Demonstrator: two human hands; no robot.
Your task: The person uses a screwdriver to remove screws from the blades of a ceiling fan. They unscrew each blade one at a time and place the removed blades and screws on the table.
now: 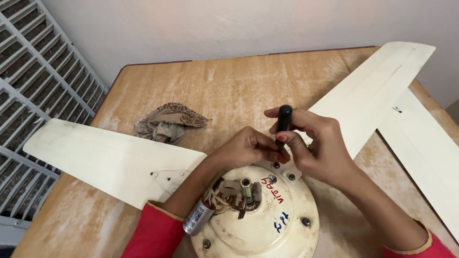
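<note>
- while gripping a black-handled screwdriver [284,119] upright, right hand [313,145] has fingers wrapped round the handle, tip down at a screw on the fan motor housing [258,224].
- left hand [246,148] is pinched around the lower shaft of the screwdriver, just beside the right hand, fingertips touching it.
- cream motor housing sits at bottom centre, red and blue handwriting on top, wires and a grey capacitor [198,217] showing at its middle-left.
- three cream fan blades [110,160] spread out from the housing, one left, two right.
- crumpled brown patterned cloth [167,123] lies on the wooden table [229,86], near the left blade, apart from hands.
- white metal grille [33,95] stands left of table.
</note>
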